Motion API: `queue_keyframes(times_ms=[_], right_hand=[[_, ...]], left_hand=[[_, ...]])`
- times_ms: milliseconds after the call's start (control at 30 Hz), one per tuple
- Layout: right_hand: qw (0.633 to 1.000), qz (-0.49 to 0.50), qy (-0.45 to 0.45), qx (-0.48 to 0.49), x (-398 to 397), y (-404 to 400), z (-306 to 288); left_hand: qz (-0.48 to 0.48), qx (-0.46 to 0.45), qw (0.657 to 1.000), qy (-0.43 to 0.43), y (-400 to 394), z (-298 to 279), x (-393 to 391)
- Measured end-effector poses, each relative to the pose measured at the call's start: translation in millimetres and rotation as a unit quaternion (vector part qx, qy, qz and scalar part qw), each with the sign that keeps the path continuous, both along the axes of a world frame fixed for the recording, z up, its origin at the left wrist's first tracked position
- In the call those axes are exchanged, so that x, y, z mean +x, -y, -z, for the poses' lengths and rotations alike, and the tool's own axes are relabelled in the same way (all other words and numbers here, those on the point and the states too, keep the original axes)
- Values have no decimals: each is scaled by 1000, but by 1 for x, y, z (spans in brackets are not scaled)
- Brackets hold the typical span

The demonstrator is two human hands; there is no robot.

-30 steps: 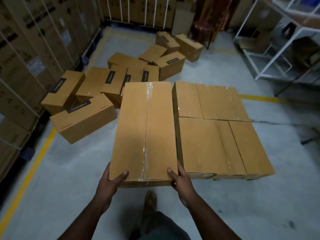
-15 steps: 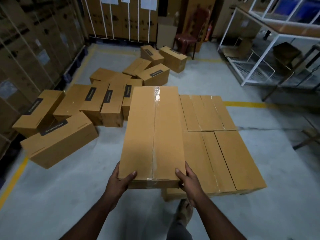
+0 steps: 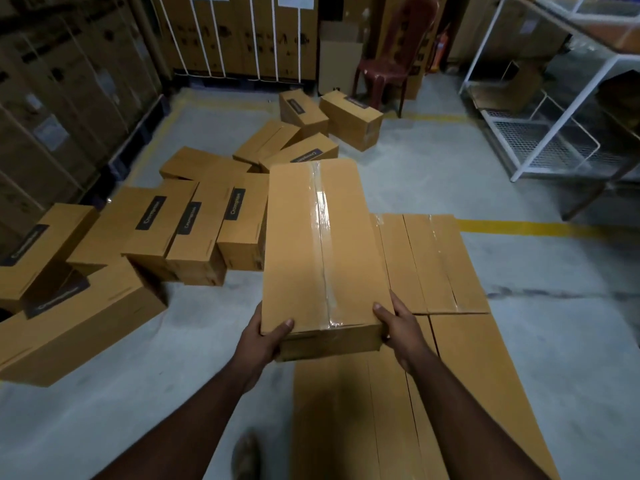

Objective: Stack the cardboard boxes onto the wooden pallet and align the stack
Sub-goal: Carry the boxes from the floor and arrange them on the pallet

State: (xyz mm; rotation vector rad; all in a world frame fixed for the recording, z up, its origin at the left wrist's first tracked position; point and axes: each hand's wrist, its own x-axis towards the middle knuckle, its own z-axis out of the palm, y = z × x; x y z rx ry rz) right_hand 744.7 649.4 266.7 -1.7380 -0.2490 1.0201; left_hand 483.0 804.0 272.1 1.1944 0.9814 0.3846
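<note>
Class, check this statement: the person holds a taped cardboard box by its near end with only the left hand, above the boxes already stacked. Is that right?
Not quite. The head view shows both hands holding it: the left hand and the right hand each grip a near corner of the taped box, above the stacked boxes.

A long brown box (image 3: 322, 244), sealed along its top with clear tape, is held at its near end, its far end pointing away; it hangs over the left edge of the stack (image 3: 446, 271). The stack is a flat layer of like boxes set side by side, tops level, taped seams running lengthwise. The pallet beneath is hidden. More boxes (image 3: 180, 230) with dark labels lie scattered on the floor at left, several tilted or overlapping.
</note>
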Motion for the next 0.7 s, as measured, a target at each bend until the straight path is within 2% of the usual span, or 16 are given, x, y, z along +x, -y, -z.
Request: queue_keyframes(times_ms=[133, 233, 367, 533, 700], right_hand=[[1000, 12, 19, 4, 64, -67, 38], [1000, 25, 8, -4, 102, -107, 91], [998, 56, -8, -9, 141, -148, 172], [997, 67, -35, 1, 167, -169, 239], [996, 56, -72, -8, 171, -164, 276]], left_hand=[[13, -3, 1000, 6, -71, 35, 72], [12, -17, 1000, 3, -119, 91, 115], [20, 10, 1000, -11, -174, 171, 165], [25, 23, 999, -28, -196, 241, 192], [-4, 16, 997, -80, -180, 273, 197]])
